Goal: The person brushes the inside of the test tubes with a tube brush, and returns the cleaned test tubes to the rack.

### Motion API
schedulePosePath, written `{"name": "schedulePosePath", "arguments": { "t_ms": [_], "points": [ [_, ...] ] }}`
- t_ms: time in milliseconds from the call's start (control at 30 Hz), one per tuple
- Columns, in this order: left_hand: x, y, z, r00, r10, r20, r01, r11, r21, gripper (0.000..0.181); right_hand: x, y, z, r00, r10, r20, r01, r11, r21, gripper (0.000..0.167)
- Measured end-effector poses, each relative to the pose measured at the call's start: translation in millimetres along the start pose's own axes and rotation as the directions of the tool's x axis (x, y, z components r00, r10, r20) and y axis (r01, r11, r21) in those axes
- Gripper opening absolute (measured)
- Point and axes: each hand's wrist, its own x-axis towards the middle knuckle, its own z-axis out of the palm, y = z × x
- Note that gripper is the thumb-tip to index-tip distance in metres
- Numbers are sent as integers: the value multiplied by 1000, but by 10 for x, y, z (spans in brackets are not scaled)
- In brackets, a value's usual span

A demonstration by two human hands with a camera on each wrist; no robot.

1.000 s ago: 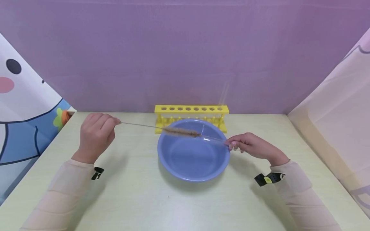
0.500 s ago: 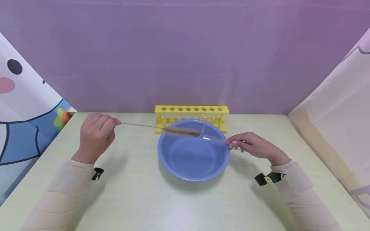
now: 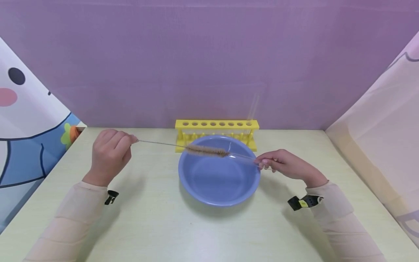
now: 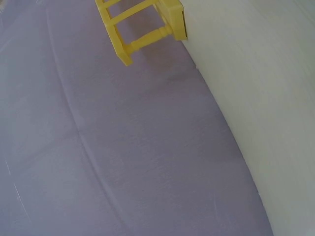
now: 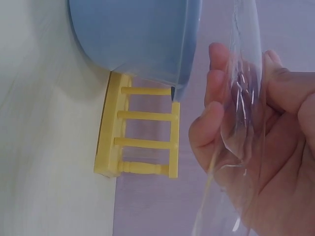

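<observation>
My left hand [image 3: 111,154] pinches the thin twisted-wire handle of a test tube brush [image 3: 207,150] in the head view. The brush runs to the right above the basin, its brown bristles nearly level. Its tip meets the near-left end of a clear glass test tube [image 3: 243,157]; whether it is just inside the mouth I cannot tell. Fingers and thumb of my right hand [image 3: 284,165] grip that tube near its other end, over the basin's right rim. Up close in the right wrist view, the glass tube [image 5: 243,98] lies between thumb and curled fingers. The left wrist view misses the left hand.
Beneath the brush and tube sits a blue basin [image 3: 219,198] on the pale table [image 3: 157,225]. Behind it stands a yellow test tube rack [image 3: 212,124], with another clear tube [image 3: 253,107] upright in its right end hole. A purple cloth backdrop [image 3: 209,65] rises behind.
My left hand and the brush have shifted very slightly to the right and down. The right hand and tube stay almost still.
</observation>
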Motion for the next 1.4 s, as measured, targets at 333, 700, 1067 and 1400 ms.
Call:
{"name": "schedulePosePath", "arguments": {
  "t_ms": [333, 700, 1067, 1400],
  "points": [
    [5, 24, 35, 997, 15, -75, -17, 1000, -16, 11, 3, 1, -5, 1000, -5, 2, 5, 1000, 22, 23],
    [72, 92, 61, 978, 6, -210, -16, 999, -42, 20, 4, 2, 13, 999, -35, 41, 32, 997, 69, 24],
    [65, 99, 107, 957, 20, -289, -37, 998, -53, 21, 3, -7, 29, 996, -64, 54, 59, 993, 105, 25],
    [16, 85, 143, 946, 27, -323, -44, 998, -47, 24, 15, -6, 47, 992, -103, 75, 93, 988, 127, 24]
  ]
}}
